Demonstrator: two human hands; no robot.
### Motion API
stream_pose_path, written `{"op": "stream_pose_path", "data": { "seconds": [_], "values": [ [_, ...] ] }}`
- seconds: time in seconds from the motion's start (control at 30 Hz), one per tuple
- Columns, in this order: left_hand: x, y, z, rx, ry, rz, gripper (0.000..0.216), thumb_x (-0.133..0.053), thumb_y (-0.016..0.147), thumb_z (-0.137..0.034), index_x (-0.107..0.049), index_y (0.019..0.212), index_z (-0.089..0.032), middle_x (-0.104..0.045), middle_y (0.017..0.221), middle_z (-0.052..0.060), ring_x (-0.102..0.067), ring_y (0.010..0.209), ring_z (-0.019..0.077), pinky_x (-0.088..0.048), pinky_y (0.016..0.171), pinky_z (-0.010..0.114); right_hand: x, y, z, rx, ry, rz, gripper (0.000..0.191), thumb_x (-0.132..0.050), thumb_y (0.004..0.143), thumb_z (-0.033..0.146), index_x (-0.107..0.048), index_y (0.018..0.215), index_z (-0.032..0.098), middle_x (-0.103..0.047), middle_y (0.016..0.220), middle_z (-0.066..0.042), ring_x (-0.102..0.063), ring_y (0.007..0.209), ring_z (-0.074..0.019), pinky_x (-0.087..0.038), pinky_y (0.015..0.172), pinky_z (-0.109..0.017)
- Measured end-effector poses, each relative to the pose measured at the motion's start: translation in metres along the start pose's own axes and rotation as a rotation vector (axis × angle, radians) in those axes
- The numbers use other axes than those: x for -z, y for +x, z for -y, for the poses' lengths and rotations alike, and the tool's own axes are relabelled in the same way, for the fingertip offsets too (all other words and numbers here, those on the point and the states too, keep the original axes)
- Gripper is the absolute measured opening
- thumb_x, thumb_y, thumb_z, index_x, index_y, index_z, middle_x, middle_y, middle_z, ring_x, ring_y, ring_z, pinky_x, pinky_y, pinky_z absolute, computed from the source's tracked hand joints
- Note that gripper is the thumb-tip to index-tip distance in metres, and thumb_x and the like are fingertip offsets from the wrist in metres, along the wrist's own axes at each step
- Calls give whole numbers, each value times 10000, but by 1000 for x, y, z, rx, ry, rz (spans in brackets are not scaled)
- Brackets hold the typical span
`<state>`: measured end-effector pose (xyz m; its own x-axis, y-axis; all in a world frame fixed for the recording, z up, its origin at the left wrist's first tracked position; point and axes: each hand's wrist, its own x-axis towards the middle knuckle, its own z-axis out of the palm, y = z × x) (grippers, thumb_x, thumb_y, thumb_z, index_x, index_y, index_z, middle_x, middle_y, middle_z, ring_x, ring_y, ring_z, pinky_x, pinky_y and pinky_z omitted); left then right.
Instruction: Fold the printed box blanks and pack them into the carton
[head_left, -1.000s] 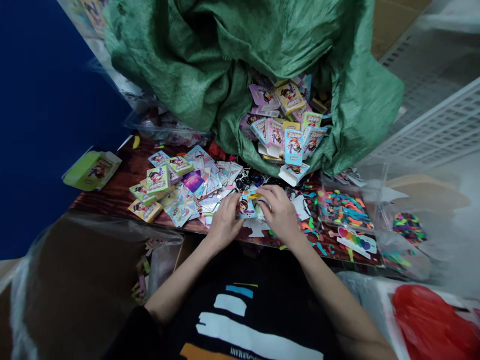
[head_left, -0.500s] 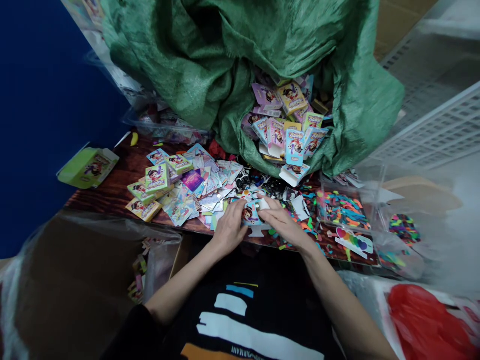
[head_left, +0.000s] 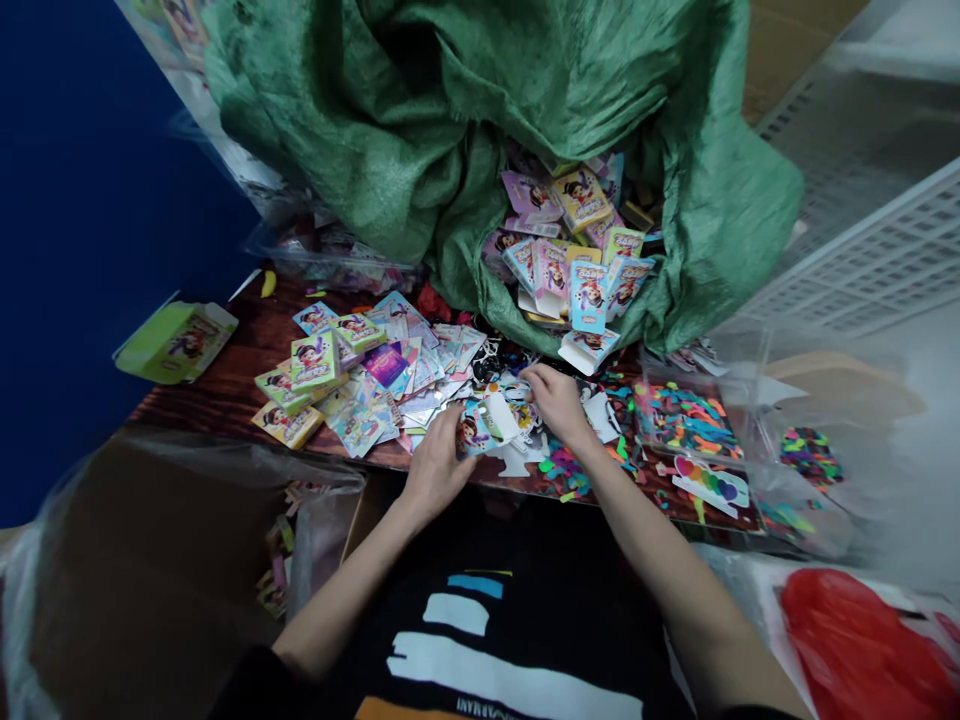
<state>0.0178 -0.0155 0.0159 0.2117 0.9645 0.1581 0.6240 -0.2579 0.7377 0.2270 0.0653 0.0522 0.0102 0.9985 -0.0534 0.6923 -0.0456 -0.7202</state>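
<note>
Left hand point(head_left: 435, 463) holds a small blue box point(head_left: 474, 428), white flap point(head_left: 502, 416) open, over the surface point(head_left: 251, 335); right hand point(head_left: 556, 400) curls near loose pieces point(head_left: 532, 432) — cannot tell if gripping. Leftward: cards point(head_left: 420, 368), stacked boxes point(head_left: 312, 362) — beyond, a green sack point(head_left: 360, 160) holding more.

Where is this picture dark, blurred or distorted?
Head view: dim overall, the blue panel especially dark; head view: right edge hazy, the white basket looking stretched; head view: centre clearer, but print on the blue box in the left hand is unreadable.
</note>
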Motion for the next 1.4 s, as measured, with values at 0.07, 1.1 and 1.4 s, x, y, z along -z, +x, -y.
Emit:
{"op": "stream_pose_path", "data": {
  "seconds": [0.07, 1.1, 1.4],
  "values": [
    [2, 0, 1, 18, -21, -4, 655, -669, 778, -164, -383, 1366, -209, -545, 1337, 131, -528, 1274, 297, -457, 1050, 475, -14, 22, 5, 22, -357, 4, 317, -407, 925, 114, -693, 1050, 169, -710, 1067, -129, -679, 912, -232, -493, 822, -336],
    [0, 10, -24, 18, -223, 73, 620, -704, 759, -151, -442, 1319, -196, -553, 1293, 121, -551, 1212, 279, -478, 1022, 448, 27, -82, 47, 555, -146, -270, 130, -559, 941, 211, -666, 871, 188, -624, 831, -65, -584, 818, -207, -470, 722, -330],
    [-2, 16, -17, 47, -236, 2, 650, -720, 730, -140, -435, 1313, -178, -567, 1263, 122, -568, 1170, 271, -488, 995, 440, 24, -84, 49, 665, -251, -228, 199, -535, 951, 196, -695, 1065, 166, -631, 1112, -137, -571, 992, -256, -504, 808, -385]
  ]
}}
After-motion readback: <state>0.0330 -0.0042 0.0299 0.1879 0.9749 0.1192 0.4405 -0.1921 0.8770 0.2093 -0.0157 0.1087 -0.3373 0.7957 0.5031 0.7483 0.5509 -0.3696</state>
